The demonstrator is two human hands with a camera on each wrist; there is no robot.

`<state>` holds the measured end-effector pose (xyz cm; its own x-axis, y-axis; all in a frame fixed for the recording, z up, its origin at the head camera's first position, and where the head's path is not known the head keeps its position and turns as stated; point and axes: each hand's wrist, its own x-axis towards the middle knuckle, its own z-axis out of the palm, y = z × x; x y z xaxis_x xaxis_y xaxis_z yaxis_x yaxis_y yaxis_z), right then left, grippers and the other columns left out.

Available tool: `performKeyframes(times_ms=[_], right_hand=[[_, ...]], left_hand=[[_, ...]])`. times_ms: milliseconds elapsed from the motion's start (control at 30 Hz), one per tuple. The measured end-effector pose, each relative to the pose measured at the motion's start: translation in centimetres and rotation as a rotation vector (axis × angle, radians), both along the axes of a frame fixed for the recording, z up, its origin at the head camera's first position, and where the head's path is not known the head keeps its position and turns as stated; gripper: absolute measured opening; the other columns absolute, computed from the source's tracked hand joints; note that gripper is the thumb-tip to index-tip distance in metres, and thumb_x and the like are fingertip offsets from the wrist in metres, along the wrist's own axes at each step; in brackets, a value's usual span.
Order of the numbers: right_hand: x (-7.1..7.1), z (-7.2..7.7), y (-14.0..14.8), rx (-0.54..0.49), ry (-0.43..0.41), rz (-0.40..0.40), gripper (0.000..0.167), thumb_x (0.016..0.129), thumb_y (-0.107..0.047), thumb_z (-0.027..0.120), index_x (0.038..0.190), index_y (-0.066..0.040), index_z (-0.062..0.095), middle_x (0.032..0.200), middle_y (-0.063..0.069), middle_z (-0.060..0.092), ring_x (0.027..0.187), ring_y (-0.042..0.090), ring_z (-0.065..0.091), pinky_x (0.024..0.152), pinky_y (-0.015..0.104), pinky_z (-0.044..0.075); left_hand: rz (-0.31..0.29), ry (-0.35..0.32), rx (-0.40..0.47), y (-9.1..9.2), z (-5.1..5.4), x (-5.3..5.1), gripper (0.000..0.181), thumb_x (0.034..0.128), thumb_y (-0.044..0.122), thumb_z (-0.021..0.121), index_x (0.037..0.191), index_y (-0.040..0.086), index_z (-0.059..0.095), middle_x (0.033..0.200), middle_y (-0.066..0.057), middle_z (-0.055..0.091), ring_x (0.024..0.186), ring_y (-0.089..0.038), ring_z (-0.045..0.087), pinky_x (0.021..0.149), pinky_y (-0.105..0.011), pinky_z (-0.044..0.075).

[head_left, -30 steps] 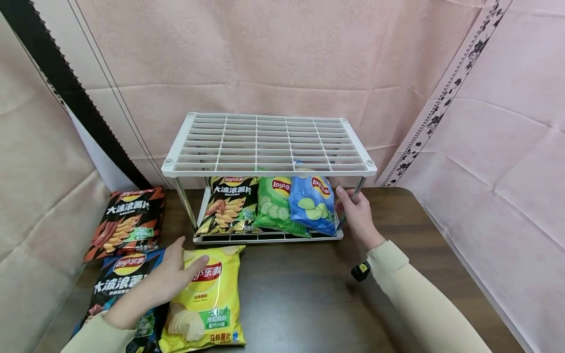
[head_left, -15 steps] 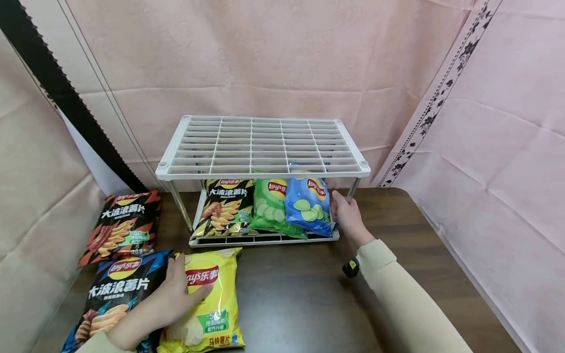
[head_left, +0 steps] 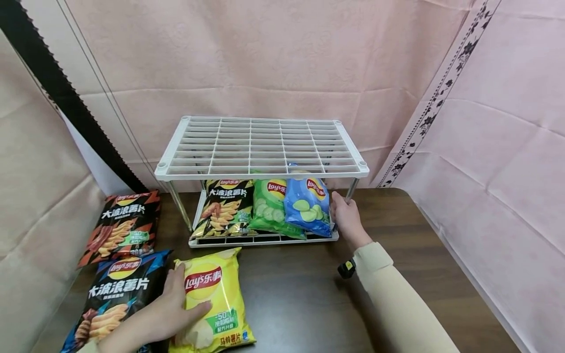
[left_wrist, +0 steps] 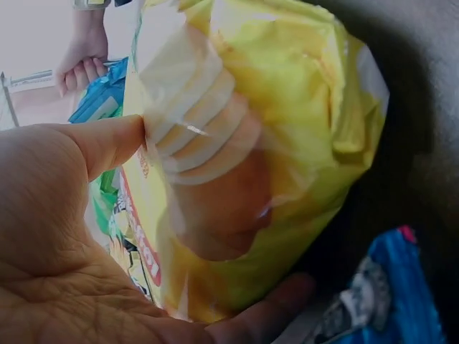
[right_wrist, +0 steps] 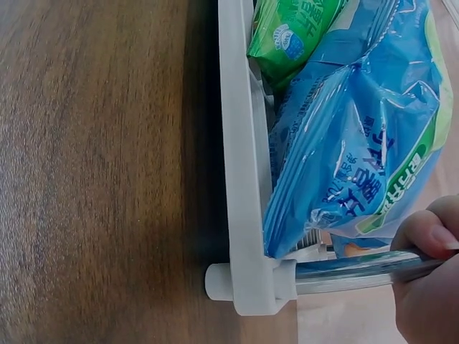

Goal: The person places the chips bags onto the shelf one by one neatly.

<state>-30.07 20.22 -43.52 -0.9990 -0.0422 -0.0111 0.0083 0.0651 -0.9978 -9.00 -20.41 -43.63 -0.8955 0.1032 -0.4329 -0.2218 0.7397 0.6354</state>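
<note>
Tilted since the last frame, your yellow bag [head_left: 220, 299] sits lower centre – your left hand [head_left: 169, 310] grasps its side; your right hand [head_left: 348, 219] grips the rack's [head_left: 260, 176] post [right_wrist: 337, 276] (probably steadying it).

A brown table [head_left: 304, 294], which I view remotely, carries a white two-tier rack [head_left: 262, 175] at far centre, its lower tier [head_left: 234, 243] bearing a black-and-gold bag [head_left: 225, 208], a green bag [head_left: 271, 208] and a blue bag [head_left: 307, 206]. At left lie a red-and-black bag [head_left: 121, 225], far, and a blue-and-black bag [head_left: 116, 289], near.
</note>
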Motion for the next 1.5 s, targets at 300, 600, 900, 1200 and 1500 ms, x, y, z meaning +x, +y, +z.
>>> performKeyframes(times_ms=[300,600,900,1200,1500], right_hand=[[0.1,0.1,-0.1,0.017,-0.005,0.013,0.065,0.096,-0.06,0.045,0.065,-0.002,0.039,0.054,0.003,0.035,0.047,0.023,0.033,0.05,0.032,0.03],[0.1,0.1,0.3,0.025,-0.026,0.012,0.063,0.095,-0.062,0.045,0.062,-0.009,0.042,0.054,0.003,0.036,0.048,0.022,0.034,0.051,0.031,0.031],[0.2,0.0,0.4,0.008,-0.022,0.021,0.07,0.094,-0.062,0.047,0.071,0.004,0.039,0.056,0.006,0.037,0.049,0.025,0.036,0.053,0.033,0.032],[0.1,-0.1,0.0,-0.008,0.003,0.002,0.063,0.095,-0.06,0.048,0.065,-0.005,0.04,0.053,0.001,0.035,0.047,0.022,0.031,0.048,0.03,0.029],[0.2,0.2,0.0,0.003,0.0,-0.009,0.062,0.096,-0.058,0.046,0.065,-0.004,0.04,0.055,0.004,0.035,0.047,0.021,0.032,0.048,0.03,0.029]], left_hand=[[0.018,0.124,0.0,0.1,-0.6,-1.1,0.13,0.0758,0.06,0.074,0.147,-0.007,-0.011,0.143,-0.04,0.016,0.129,-0.053,0.027,0.095,-0.061,0.038],[-0.043,0.139,0.212,-0.6,-1.4,-1.6,0.077,0.0829,0.039,0.076,0.131,-0.004,0.035,0.116,-0.017,0.048,0.097,-0.024,0.056,0.079,-0.037,0.047],[0.086,0.011,0.207,-0.5,-1.4,-1.6,0.098,0.0789,0.04,0.08,0.129,-0.014,0.015,0.109,-0.025,0.045,0.094,-0.026,0.056,0.078,-0.038,0.049],[0.071,0.028,0.208,-0.1,-1.3,-2.1,0.104,0.0771,0.04,0.082,0.133,-0.014,0.013,0.115,-0.027,0.044,0.096,-0.025,0.056,0.078,-0.039,0.049],[0.118,0.058,0.19,0.8,-1.3,-2.1,0.107,0.0704,0.046,0.085,0.135,-0.007,0.018,0.105,-0.017,0.057,0.086,-0.02,0.062,0.069,-0.037,0.052]])
